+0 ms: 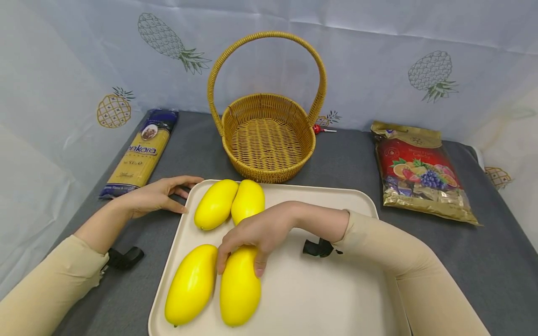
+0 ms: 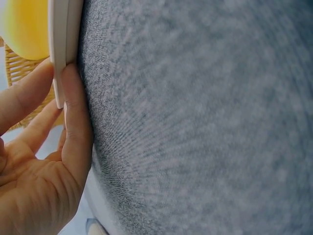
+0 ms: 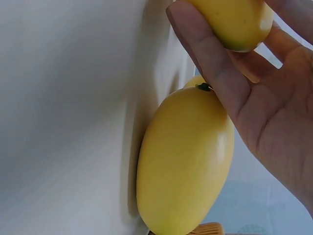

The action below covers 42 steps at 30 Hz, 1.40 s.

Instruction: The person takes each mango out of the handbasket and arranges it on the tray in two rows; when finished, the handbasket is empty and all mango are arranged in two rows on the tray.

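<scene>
A cream tray (image 1: 319, 289) bears several yellow mangoes. My right hand (image 1: 265, 228) grips the upper end of the near middle mango (image 1: 240, 298), thumb on one side and fingers on the other. Left of it lies another mango (image 1: 191, 284). Two more, a mango (image 1: 216, 204) and its neighbour (image 1: 248, 200), lie side by side at the tray's far left; my right hand partly covers the second. In the right wrist view the held mango (image 3: 237, 22) shows between thumb and fingers. My left hand (image 2: 44, 161) pinches the tray's left rim between thumb and finger.
Behind the tray stands a wicker basket (image 1: 269, 172) with a tall hoop handle. A pasta packet (image 1: 140, 154) lies at the left, a red and gold candy bag (image 1: 420, 172) at the right. A red lollipop (image 1: 317, 129) lies beside the basket. A pineapple-print curtain (image 1: 370, 70) hangs behind.
</scene>
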### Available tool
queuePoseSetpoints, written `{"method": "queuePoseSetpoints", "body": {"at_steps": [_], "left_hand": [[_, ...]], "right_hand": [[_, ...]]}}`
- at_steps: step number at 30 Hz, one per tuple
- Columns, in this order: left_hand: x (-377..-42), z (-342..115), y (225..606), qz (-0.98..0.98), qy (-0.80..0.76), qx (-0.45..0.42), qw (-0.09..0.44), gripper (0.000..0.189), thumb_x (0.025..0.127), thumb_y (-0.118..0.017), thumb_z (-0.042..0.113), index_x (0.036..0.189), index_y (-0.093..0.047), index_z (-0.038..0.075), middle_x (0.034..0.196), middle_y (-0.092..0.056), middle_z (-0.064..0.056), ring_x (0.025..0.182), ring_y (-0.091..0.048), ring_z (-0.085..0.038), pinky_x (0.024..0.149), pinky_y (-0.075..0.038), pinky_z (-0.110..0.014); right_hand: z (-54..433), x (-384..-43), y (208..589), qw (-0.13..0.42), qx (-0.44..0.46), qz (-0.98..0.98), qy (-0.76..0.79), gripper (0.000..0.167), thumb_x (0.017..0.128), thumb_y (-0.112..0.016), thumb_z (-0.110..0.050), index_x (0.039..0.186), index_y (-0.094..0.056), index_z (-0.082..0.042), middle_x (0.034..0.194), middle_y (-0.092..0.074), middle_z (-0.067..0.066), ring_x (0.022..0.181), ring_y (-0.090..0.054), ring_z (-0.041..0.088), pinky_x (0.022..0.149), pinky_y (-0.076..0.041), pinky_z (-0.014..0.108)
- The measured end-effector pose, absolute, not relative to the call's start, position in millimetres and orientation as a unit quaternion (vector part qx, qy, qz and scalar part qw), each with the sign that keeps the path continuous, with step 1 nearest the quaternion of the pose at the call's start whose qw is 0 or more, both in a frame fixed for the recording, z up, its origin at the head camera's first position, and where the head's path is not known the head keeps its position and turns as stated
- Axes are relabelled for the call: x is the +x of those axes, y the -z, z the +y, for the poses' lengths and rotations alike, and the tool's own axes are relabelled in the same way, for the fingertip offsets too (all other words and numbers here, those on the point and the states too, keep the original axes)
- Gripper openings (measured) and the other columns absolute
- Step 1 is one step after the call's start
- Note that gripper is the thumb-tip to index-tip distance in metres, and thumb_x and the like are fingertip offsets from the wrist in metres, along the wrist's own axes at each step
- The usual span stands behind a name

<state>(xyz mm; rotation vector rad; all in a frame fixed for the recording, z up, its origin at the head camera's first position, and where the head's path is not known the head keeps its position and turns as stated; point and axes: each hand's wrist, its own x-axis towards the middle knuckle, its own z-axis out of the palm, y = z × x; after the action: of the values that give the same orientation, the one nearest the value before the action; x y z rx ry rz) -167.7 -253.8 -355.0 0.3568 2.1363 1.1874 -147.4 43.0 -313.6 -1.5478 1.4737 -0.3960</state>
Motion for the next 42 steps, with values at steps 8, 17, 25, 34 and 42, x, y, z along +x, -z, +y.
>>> {"method": "queuePoseSetpoints", "body": {"at_steps": [8, 17, 25, 34, 42], "left_hand": [[-167.5, -254.8, 355.0, 0.816, -0.454, 0.136, 0.33, 0.082, 0.087, -0.074, 0.015, 0.156, -0.029, 0.013, 0.156, -0.032, -0.019, 0.121, -0.047, -0.027, 0.088, -0.052, -0.026], [-167.6, -254.9, 355.3, 0.817, -0.452, 0.14, 0.328, 0.082, 0.087, -0.074, 0.015, 0.155, -0.03, 0.013, 0.153, -0.035, -0.019, 0.122, -0.047, -0.028, 0.088, -0.052, -0.026], [-168.4, -254.3, 355.9, 0.817, -0.452, 0.139, 0.331, 0.082, 0.087, -0.074, 0.016, 0.156, -0.029, 0.014, 0.154, -0.034, -0.019, 0.123, -0.046, -0.03, 0.088, -0.052, -0.026], [-168.4, -253.2, 356.0, 0.816, -0.454, 0.137, 0.332, 0.082, 0.087, -0.074, 0.016, 0.156, -0.03, 0.014, 0.156, -0.032, -0.018, 0.122, -0.046, -0.029, 0.087, -0.053, -0.027], [-167.1, -251.5, 352.7, 0.824, -0.442, 0.141, 0.325, 0.08, 0.087, -0.072, 0.012, 0.155, -0.029, 0.011, 0.152, -0.035, -0.02, 0.126, -0.046, -0.033, 0.089, -0.052, -0.026]], "right_hand": [[44.7, -146.3, 312.7, 0.463, -0.62, 0.616, 0.147, 0.059, 0.087, -0.074, -0.009, 0.141, -0.051, -0.018, 0.142, -0.053, -0.007, 0.123, -0.045, 0.001, 0.11, -0.032, 0.014], [45.4, -144.8, 313.0, 0.462, -0.614, 0.625, 0.137, 0.059, 0.088, -0.073, -0.011, 0.142, -0.05, -0.02, 0.143, -0.052, -0.009, 0.124, -0.045, 0.0, 0.11, -0.032, 0.014], [50.2, -146.0, 309.1, 0.452, -0.61, 0.63, 0.163, 0.054, 0.09, -0.071, -0.012, 0.141, -0.053, -0.016, 0.143, -0.055, -0.005, 0.123, -0.047, -0.001, 0.109, -0.035, 0.014], [58.7, -146.7, 297.0, 0.459, -0.576, 0.64, 0.218, 0.052, 0.091, -0.07, -0.012, 0.14, -0.053, -0.018, 0.143, -0.055, -0.005, 0.125, -0.051, 0.002, 0.105, -0.044, 0.018], [78.0, -153.6, 284.1, 0.455, -0.535, 0.66, 0.268, 0.051, 0.093, -0.069, -0.014, 0.141, -0.052, -0.021, 0.145, -0.052, -0.008, 0.134, -0.051, 0.017, 0.099, -0.052, 0.023]]}}
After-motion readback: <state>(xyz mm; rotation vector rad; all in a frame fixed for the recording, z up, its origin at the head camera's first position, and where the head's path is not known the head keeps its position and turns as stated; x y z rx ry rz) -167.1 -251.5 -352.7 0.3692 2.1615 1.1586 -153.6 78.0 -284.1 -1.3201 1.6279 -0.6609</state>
